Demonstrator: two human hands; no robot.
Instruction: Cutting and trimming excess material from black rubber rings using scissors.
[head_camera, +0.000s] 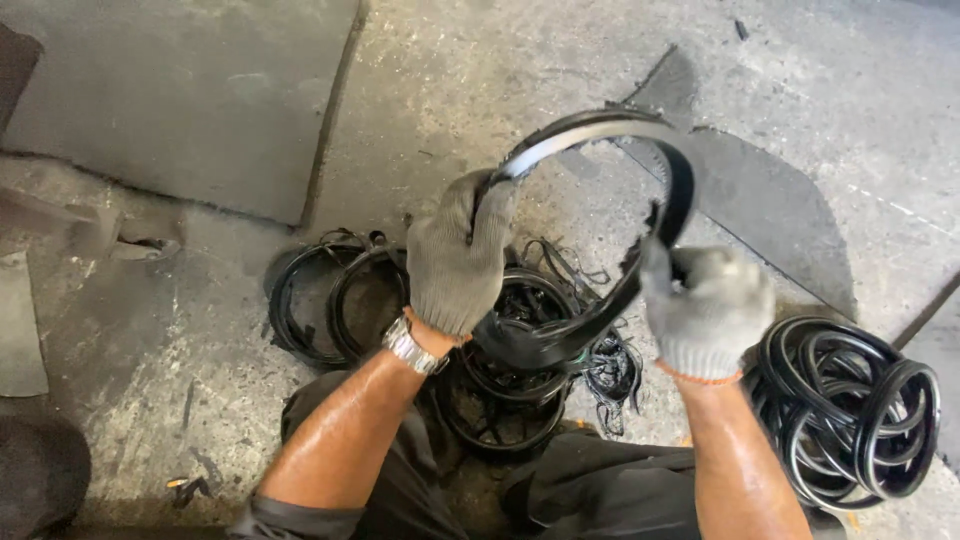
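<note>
Both my hands wear grey knit gloves and hold one black rubber ring (640, 135) up over the concrete floor. My left hand (458, 262), with a metal watch at the wrist, grips the ring's upper left arc. My right hand (706, 310) clasps its right side lower down. The ring is bent into a loop between them, its lower arc passing under my left wrist. Under the ring lies a stack of black rings (510, 395) with frayed black trimmings around it.
A pile of several black rubber rings (850, 410) lies at the right by my forearm. More black rings (320, 300) sit to the left of the stack. A grey mat (180, 90) covers the floor at upper left. My dark trousers fill the bottom edge.
</note>
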